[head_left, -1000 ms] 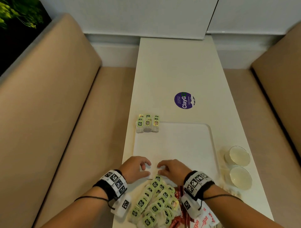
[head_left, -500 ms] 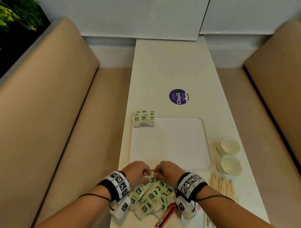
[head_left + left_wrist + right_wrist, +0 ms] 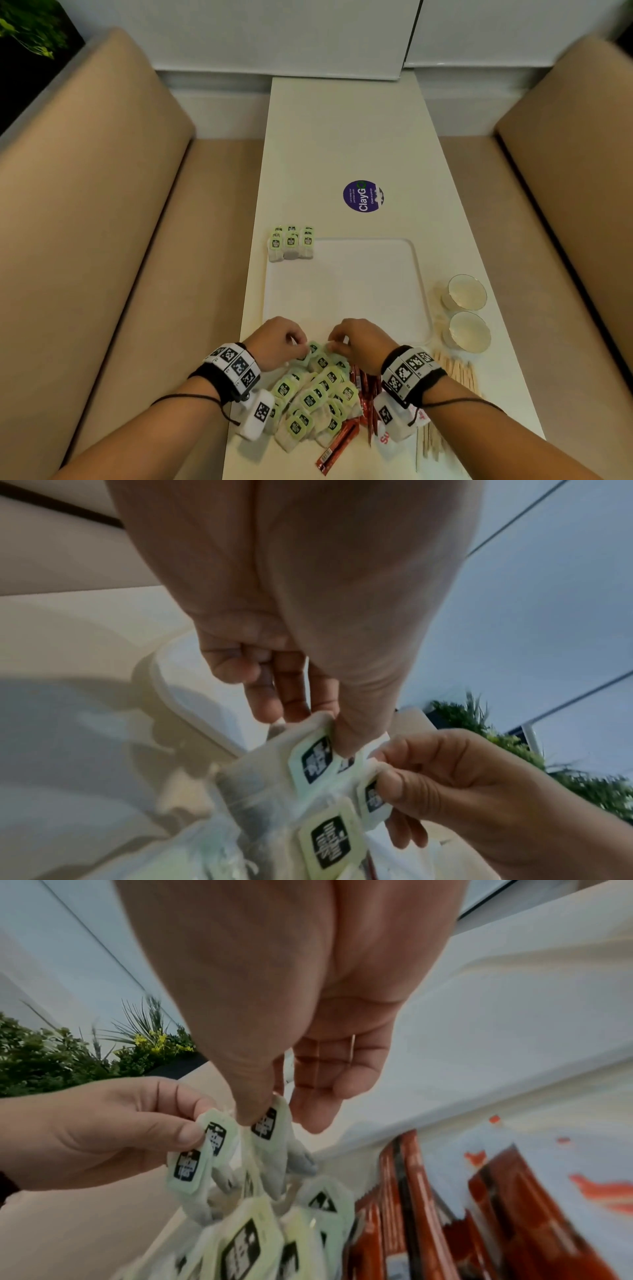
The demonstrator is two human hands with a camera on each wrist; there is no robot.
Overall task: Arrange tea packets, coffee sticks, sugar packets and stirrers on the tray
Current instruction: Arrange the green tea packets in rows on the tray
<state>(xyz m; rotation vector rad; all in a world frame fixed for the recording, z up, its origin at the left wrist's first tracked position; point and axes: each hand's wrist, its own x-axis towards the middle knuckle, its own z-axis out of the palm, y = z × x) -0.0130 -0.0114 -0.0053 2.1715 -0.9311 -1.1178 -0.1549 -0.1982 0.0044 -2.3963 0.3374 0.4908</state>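
Both hands are at the near edge of the white tray, on top of the tea packet pile. Left hand fingers pinch a tea packet tag; right hand pinches another tag, maybe two, blurry. Three neat packets sit at the tray's far-left corner.

Head camera looks down from high up at the table, wrist cameras sit close under each palm, all three see the tea packets.
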